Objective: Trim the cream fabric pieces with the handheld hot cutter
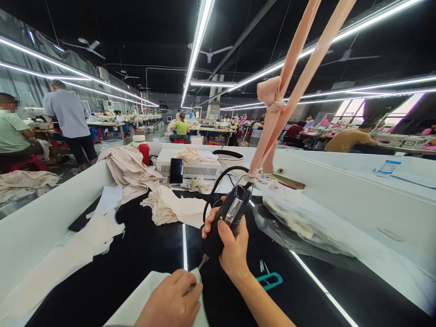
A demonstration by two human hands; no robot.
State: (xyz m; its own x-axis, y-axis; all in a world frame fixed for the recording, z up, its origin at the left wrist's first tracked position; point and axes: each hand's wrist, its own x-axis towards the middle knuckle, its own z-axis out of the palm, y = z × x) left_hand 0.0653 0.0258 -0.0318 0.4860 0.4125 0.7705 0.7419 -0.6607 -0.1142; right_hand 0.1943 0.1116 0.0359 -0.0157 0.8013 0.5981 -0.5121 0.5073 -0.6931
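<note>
Label (pixel 390 166) right of the black tool (pixel 235 205) is too blurred to read.

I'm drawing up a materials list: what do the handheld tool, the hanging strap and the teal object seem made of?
Handheld tool: probably matte black plastic, with a panel whose bright shine suggests metal.
Hanging strap: likely soft pink fabric, as it knots and folds.
Teal object: perhaps smooth plastic, given its even colour.
</note>
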